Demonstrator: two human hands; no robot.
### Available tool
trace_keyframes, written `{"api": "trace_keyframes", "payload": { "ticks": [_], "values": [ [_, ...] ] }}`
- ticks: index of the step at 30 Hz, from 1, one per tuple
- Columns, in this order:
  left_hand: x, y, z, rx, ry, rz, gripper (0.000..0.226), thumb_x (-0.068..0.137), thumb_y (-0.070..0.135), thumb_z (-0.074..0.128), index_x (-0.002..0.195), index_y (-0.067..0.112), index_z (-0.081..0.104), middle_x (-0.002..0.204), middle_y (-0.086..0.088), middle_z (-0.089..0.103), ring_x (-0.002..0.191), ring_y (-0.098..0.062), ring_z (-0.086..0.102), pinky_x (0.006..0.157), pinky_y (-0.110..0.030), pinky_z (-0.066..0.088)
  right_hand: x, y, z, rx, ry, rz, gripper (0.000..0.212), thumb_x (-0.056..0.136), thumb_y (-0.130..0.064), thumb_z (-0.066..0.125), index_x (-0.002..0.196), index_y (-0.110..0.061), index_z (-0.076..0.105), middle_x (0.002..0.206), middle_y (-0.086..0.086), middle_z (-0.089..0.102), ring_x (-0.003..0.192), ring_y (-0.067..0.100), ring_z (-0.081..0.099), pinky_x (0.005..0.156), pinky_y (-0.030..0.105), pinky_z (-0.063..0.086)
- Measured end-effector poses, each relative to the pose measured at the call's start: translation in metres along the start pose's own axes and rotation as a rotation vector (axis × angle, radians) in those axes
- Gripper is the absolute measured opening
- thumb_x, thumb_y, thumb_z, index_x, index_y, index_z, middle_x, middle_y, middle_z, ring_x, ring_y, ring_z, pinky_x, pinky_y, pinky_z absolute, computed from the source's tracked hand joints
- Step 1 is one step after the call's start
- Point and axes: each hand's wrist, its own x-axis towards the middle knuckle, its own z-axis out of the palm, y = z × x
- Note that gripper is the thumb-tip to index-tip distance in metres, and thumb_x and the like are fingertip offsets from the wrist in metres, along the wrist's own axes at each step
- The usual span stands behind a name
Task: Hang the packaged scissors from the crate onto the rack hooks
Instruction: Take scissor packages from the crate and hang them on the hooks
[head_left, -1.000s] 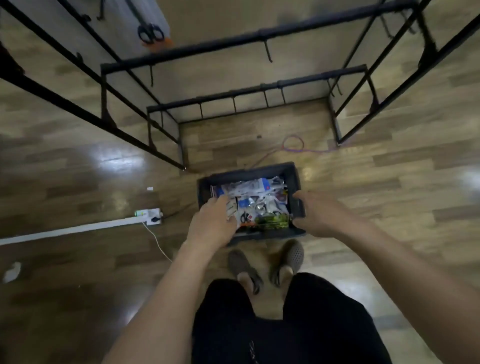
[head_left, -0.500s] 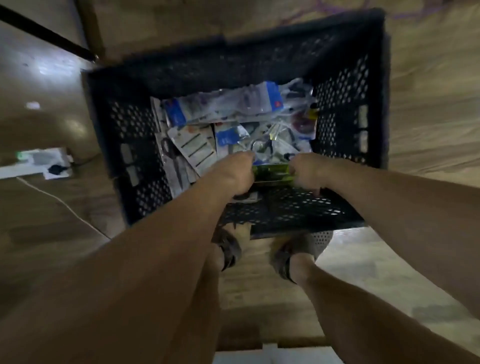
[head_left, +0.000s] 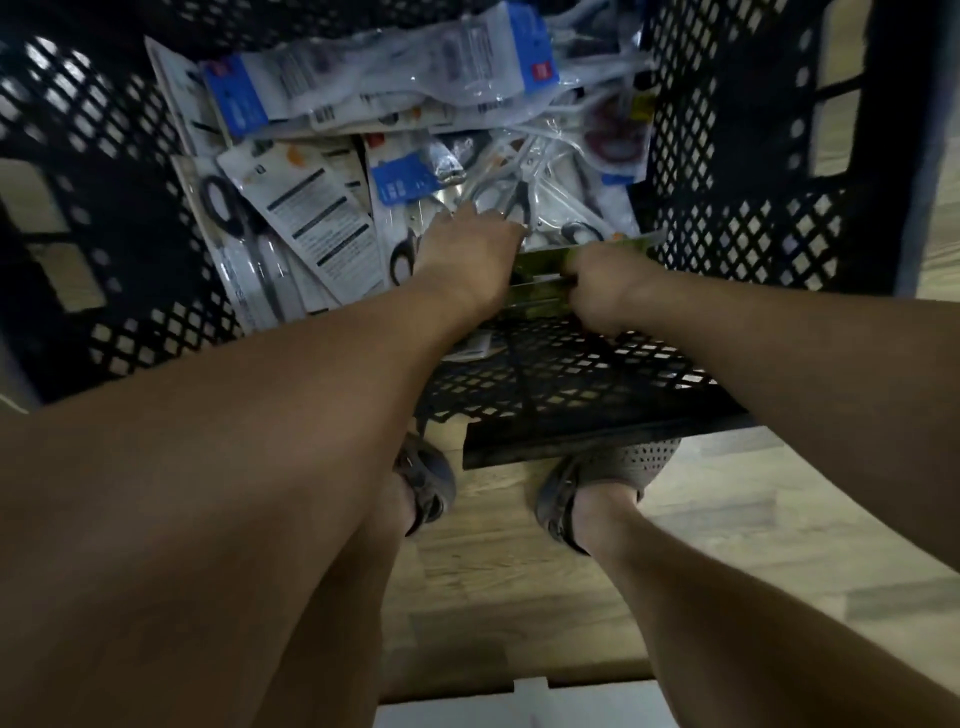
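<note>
A black perforated crate (head_left: 737, 171) fills the top of the view, holding several packaged scissors (head_left: 311, 208) in white, blue and clear packs. Both hands are down inside it at the near wall. My left hand (head_left: 467, 254) and my right hand (head_left: 608, 291) each grip an end of a stack of green-carded scissor packs (head_left: 540, 283) that stands on edge between them. The fingers of both hands are hidden behind the packs. The rack and its hooks are out of view.
The crate stands on a wooden floor (head_left: 779, 545). My two sandalled feet (head_left: 592, 483) are right against its near wall. A white edge (head_left: 519, 706) shows at the bottom of the view.
The view has dropped much closer to the crate. Both hands went from the crate's rim down inside and closed on the green packs, which now stand slightly higher.
</note>
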Motion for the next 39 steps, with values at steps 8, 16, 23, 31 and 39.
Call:
{"api": "trace_keyframes", "payload": {
  "ticks": [8,16,23,31,39],
  "values": [
    [-0.091,-0.021,-0.087,-0.418,0.065,-0.187,0.015,0.100,0.012,0.057,0.113,0.018,0.056,0.098,-0.007,0.059,0.088,-0.028,0.057,0.071,-0.036,0.039,-0.129,-0.014,-0.047,0.625,0.248,0.103,0.032,0.095,-0.034,0.056,0.077,-0.009,0.064,0.075,0.008,0.062,0.074,0.027,0.060,0.066,0.035,0.046],
    [-0.259,-0.013,-0.254,-1.309,0.133,-0.424,0.017,0.102,0.010,0.060,0.100,0.023,0.049,0.107,-0.007,0.068,0.093,-0.027,0.066,0.083,-0.046,0.058,-0.371,-0.065,-0.144,1.081,0.638,0.211,0.022,0.091,-0.037,0.073,0.086,-0.016,0.069,0.077,-0.014,0.056,0.075,0.005,0.055,0.073,0.027,0.041],
    [-0.455,0.014,-0.480,-1.737,0.265,-0.233,0.028,0.101,-0.004,0.051,0.120,0.016,0.055,0.108,-0.007,0.077,0.100,-0.031,0.074,0.087,-0.050,0.061,-0.627,-0.140,-0.283,1.346,0.939,0.041,0.019,0.087,-0.003,0.072,0.089,-0.022,0.070,0.090,-0.013,0.071,0.087,0.040,0.067,0.076,0.063,0.057],
    [-0.613,0.011,-0.667,-2.081,0.295,0.300,0.033,0.106,0.028,0.042,0.123,0.006,0.060,0.079,-0.006,0.057,0.057,-0.014,0.047,0.049,-0.024,0.038,-0.846,-0.218,-0.388,1.244,1.219,-0.513,0.039,0.089,0.009,0.069,0.104,-0.026,0.075,0.082,0.001,0.073,0.062,0.013,0.059,0.052,0.021,0.053],
    [-0.667,0.012,-0.693,-2.128,0.027,0.908,0.077,0.084,0.054,0.076,0.142,0.005,0.058,0.108,-0.011,0.061,0.079,-0.020,0.056,0.065,-0.028,0.046,-0.912,-0.219,-0.402,1.362,1.227,-0.729,0.040,0.087,0.007,0.069,0.107,-0.027,0.076,0.100,0.030,0.069,0.076,0.028,0.062,0.062,0.034,0.055]
  ]
}}
